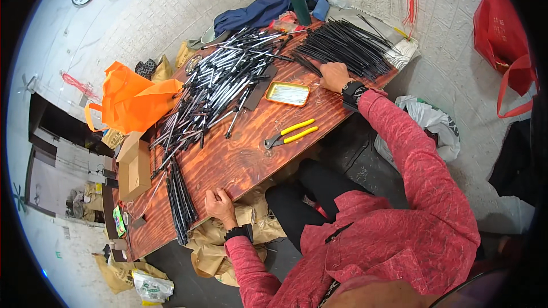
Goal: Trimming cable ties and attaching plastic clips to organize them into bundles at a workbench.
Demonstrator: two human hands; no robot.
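Right hand [334, 76] rests flat, fingers spread, on the black rod pile [348, 45] at upper centre of the counter [240, 159]; grips nothing. Left hand [220, 204] loosely curled, empty, at the lower counter edge beside a small black bundle [181, 199]. Large mixed silver-black heap [222, 85] appears unsorted: most work remains.

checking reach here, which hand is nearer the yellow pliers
Right, by a little. The right hand rests on the black rods, up and to the right of the pliers. The left hand lies at the table edge, below-left of them.
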